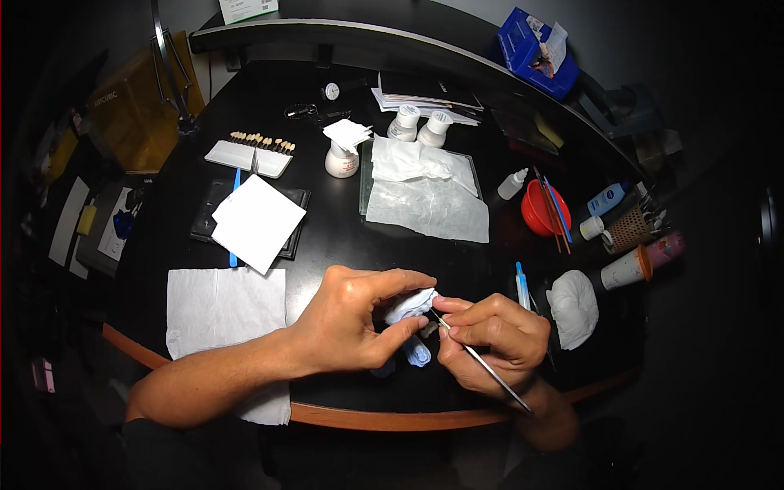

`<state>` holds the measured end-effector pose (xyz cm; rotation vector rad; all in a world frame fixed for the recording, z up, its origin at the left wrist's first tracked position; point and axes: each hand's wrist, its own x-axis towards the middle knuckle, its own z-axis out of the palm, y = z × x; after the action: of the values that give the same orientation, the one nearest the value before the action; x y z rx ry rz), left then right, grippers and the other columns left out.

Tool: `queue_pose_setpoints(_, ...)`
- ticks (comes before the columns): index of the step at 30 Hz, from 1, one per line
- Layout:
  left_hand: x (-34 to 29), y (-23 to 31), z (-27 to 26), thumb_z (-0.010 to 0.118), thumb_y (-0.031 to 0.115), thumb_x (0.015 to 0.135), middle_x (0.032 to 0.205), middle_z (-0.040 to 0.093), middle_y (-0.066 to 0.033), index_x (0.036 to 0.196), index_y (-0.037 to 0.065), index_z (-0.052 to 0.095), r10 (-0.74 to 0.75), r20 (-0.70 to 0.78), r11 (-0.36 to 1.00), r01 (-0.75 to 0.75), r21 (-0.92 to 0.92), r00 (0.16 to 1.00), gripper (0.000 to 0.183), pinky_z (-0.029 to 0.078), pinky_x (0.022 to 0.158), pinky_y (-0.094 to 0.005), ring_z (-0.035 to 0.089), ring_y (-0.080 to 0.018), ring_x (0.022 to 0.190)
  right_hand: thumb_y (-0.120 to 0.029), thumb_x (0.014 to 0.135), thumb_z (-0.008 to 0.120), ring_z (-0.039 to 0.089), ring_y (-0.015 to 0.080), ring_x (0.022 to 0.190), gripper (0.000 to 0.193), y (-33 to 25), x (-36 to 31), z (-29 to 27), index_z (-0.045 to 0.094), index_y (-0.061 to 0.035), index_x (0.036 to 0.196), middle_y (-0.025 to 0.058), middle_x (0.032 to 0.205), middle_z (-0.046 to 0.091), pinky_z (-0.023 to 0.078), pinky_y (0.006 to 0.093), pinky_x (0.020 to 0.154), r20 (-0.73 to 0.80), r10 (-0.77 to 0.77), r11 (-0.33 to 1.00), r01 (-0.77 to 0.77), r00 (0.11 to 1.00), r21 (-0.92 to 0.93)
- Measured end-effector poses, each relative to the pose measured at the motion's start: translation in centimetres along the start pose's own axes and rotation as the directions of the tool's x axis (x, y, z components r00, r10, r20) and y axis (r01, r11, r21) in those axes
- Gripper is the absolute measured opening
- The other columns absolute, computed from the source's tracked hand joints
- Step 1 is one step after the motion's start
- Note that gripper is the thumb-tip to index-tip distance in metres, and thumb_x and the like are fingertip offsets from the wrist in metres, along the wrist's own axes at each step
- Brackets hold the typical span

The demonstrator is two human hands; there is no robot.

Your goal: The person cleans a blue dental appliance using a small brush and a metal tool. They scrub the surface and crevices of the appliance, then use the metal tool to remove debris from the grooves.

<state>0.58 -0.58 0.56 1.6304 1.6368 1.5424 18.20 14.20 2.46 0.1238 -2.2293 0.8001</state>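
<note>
- Left hand [341, 320]: thumb and index finger curve round a pale blue-white piece [411, 306], parted only by its thickness; grip judged light but secure
- Right hand [500, 336]: fingertips pinched together on a slim metal-coloured tool [490, 374], held like a pen; its rear end runs out toward 5 o'clock
- Position of piece: between the left fingertips, at 9 o'clock from the right fingertips and close beside them; whether these touch it cannot be told
- Tool tip: at 3 o'clock on the piece, at or very near its edge; contact cannot be confirmed
- Progress: work on the piece is judged to be under way, since piece and tool are both in hand and meet or nearly meet; no visible mark separates finished from unfinished surface, so the remainder cannot be assessed
- At 6 o'clock, below the hands: a second light blue piece [417, 351], apart from the fingers
- Farther out: white wadded bundle [573, 310] at 3, red bowl [531, 219] at 2, wrinkled grey sheet [429, 214] at 12, white sheets [261, 224] at 10, pale cloth [224, 302] at 9
</note>
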Motion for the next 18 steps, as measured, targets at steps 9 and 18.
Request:
queue_pose_setpoints(9,0.13,-0.36,-0.21,0.083,0.006,0.089,0.097,0.08,-0.0201,0.124,-0.006,0.074,0.011,0.027,1.0,-0.011,-0.024,1.0,0.037,0.063,0.071,-0.0303,0.081,-0.0225,0.085,0.009,0.076,0.083,0.083,0.0274,0.09,0.017,0.1,0.04,0.25,0.071,-0.0019,0.08,0.0113,0.085,0.074,0.066,0.0255,0.061,-0.027,-0.016,0.999,0.017,0.999,0.03)
queue_pose_setpoints(18,0.1,-0.07,-0.33,0.081,0.005,0.09,0.098,0.08,-0.0211,0.123,-0.007,0.073,-0.033,0.046,0.999,0.034,-0.03,0.998,0.036,0.064,0.072,-0.0317,0.081,-0.024,0.088,0.009,0.077,0.083,0.083,0.0281,0.091,0.014,-0.02,0.22,0.32,0.073,-0.0004,0.081,0.0116,0.085,0.074,0.068,0.0259,0.065,0.003,-0.02,1.0,0.02,1.0,0.013)
